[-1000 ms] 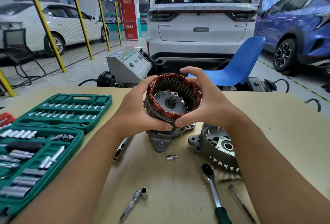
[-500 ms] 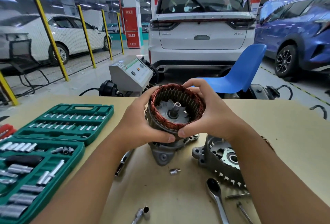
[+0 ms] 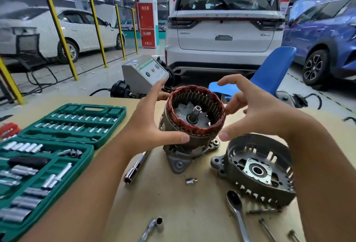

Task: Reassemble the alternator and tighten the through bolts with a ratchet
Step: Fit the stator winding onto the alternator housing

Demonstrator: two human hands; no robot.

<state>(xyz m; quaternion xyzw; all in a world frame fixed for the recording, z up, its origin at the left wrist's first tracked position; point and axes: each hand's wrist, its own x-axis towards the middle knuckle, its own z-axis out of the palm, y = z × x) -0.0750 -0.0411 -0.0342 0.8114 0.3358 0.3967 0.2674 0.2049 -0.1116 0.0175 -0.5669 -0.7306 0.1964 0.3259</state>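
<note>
The left hand grips the side of the copper-wound stator ring seated on the grey cast alternator half, which stands on the tan surface. The right hand hovers just beside it, fingers spread, apparently not touching. The other grey vented housing half and chrome ratchet lie nearby. A crooked stator could jam the housing or pinch windings.

Car repair garage or training workshop: a white SUV with tailgate raised, a blue car and a white sedan stood on a painted concrete floor behind yellow posts. In front, a workbench carried an open green socket set, a ratchet and a part-stripped alternator.
</note>
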